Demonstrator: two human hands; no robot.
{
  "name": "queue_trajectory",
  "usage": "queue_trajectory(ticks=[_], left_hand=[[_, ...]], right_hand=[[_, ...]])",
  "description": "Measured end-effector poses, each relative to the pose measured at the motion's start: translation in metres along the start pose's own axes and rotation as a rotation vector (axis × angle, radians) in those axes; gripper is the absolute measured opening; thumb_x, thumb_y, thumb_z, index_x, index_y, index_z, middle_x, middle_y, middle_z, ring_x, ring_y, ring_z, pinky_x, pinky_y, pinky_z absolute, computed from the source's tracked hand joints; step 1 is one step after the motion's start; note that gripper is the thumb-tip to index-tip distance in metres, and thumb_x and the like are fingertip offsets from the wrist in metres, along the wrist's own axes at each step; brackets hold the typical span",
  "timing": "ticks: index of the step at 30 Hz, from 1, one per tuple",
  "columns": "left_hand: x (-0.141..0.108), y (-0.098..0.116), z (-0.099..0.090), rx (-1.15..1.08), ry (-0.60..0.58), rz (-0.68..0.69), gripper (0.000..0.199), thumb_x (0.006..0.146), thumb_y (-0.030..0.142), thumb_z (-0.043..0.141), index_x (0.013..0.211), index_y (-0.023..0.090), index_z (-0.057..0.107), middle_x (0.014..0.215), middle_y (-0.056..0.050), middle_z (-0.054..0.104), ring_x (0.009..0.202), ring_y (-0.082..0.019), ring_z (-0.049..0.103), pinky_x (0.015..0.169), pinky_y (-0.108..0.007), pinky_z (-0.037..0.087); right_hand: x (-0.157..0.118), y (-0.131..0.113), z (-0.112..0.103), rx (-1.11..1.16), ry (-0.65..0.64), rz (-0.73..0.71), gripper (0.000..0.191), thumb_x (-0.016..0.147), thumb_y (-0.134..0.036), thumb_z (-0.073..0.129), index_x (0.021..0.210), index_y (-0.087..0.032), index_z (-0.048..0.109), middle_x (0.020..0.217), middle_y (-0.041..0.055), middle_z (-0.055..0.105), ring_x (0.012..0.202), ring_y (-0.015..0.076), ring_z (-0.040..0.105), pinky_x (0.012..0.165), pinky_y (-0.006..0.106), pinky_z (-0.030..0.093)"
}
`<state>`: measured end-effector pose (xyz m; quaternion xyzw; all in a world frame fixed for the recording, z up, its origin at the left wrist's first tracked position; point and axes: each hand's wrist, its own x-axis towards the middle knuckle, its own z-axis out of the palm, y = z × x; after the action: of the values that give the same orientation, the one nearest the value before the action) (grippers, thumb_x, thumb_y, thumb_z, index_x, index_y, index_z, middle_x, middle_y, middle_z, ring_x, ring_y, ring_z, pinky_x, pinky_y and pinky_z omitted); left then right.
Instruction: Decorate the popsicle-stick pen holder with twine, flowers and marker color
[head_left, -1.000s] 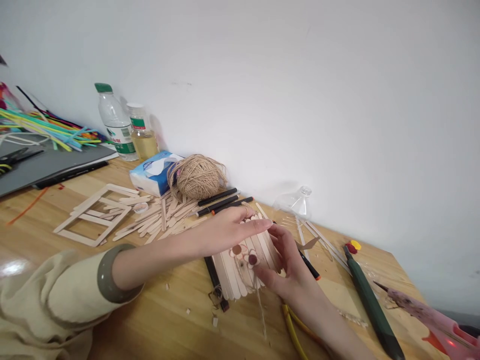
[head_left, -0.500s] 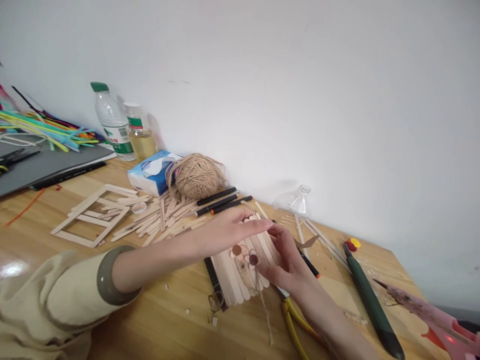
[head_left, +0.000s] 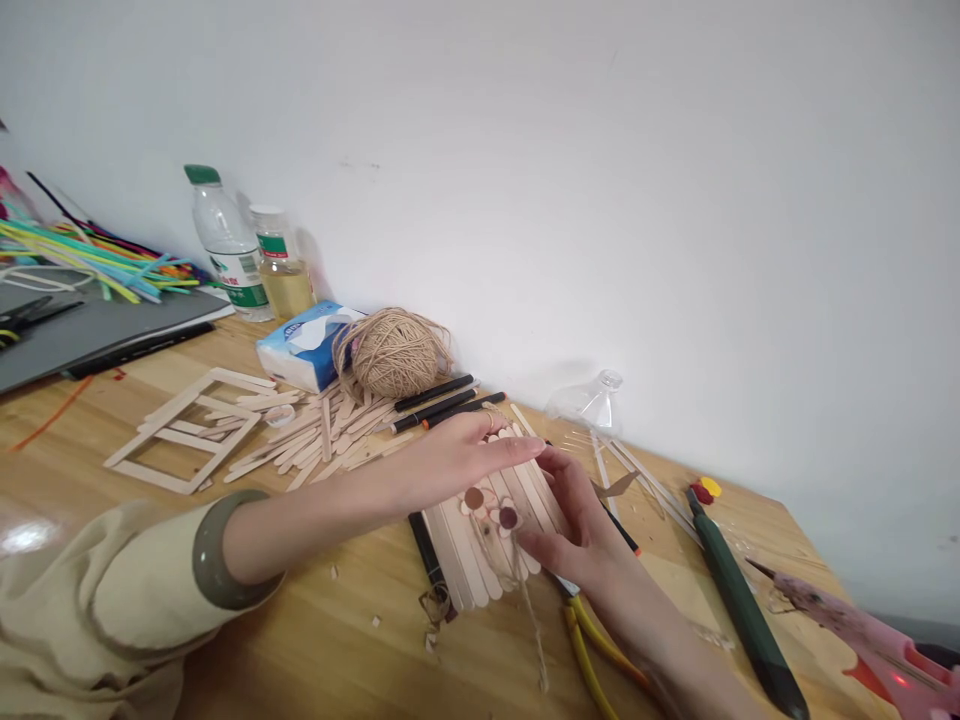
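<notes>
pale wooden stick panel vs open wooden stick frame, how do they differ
The pale wooden stick panel has sticks side by side; the open wooden stick frame has wide gaps. The panel bears two white-petalled flowers; the frame none. The left hand and right hand touch the panel; the frame lies untouched. Both use wooden sticks.

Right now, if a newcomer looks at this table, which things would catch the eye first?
Probably the panel of wooden sticks in the centre, bearing two flower shapes, with the left hand at its top and the right hand at its side. Then the pink glue gun at the lower right, its red light glowing, and the bright pipe cleaners at far left.
</notes>
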<state>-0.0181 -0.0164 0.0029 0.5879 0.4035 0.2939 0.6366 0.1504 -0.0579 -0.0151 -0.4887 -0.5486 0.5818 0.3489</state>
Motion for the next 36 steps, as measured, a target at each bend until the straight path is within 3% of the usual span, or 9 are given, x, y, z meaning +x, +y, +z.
queue_trajectory(ticks=[9,18,24,32,36], left_hand=[[-0.003,0.0054,0.0013,-0.023,0.01,-0.013,0.035,0.078,0.052,0.057,0.081,0.016,0.058,0.071,0.002,0.052,0.058,-0.01,0.047,0.051,-0.022,0.038],[-0.0015,-0.0004,0.0014,-0.124,-0.014,0.035,0.028,0.08,0.045,0.059,0.081,0.018,0.065,0.082,-0.001,0.065,0.08,-0.016,0.059,0.068,-0.025,0.043],[-0.0014,-0.0011,0.0018,-0.202,0.001,-0.007,0.027,0.078,0.045,0.062,0.077,0.018,0.062,0.076,0.001,0.061,0.072,-0.014,0.057,0.06,-0.022,0.043],[-0.0027,0.0011,0.0025,-0.288,-0.015,-0.063,0.027,0.077,0.045,0.065,0.075,0.018,0.06,0.068,0.004,0.06,0.059,-0.01,0.055,0.052,-0.021,0.043],[-0.0034,-0.0001,0.0027,-0.278,-0.002,-0.046,0.026,0.076,0.044,0.065,0.075,0.019,0.06,0.069,0.005,0.059,0.06,-0.01,0.055,0.054,-0.021,0.043]], right_hand=[[0.0005,0.001,0.0004,0.004,-0.019,-0.02,0.056,0.073,-0.031,0.067,0.12,-0.028,0.037,0.127,0.0071,0.047,0.125,0.0242,0.043,0.102,0.044,0.036],[0.0009,0.0009,0.0047,-0.027,0.016,-0.052,0.054,0.071,-0.025,0.065,0.117,-0.028,0.035,0.127,0.0078,0.046,0.124,0.0236,0.042,0.101,0.044,0.037],[0.0033,0.0055,0.005,-0.068,0.078,-0.096,0.054,0.07,-0.03,0.064,0.117,-0.026,0.038,0.127,0.0079,0.047,0.124,0.0251,0.042,0.103,0.045,0.033],[0.0004,0.0048,-0.0008,0.096,-0.01,-0.004,0.061,0.063,-0.022,0.056,0.122,-0.027,0.04,0.131,0.0055,0.049,0.125,0.0275,0.043,0.099,0.047,0.036],[0.0008,0.0055,-0.0021,0.097,0.013,-0.013,0.051,0.068,-0.024,0.055,0.119,-0.028,0.046,0.128,0.0034,0.053,0.122,0.0261,0.046,0.098,0.044,0.039]])
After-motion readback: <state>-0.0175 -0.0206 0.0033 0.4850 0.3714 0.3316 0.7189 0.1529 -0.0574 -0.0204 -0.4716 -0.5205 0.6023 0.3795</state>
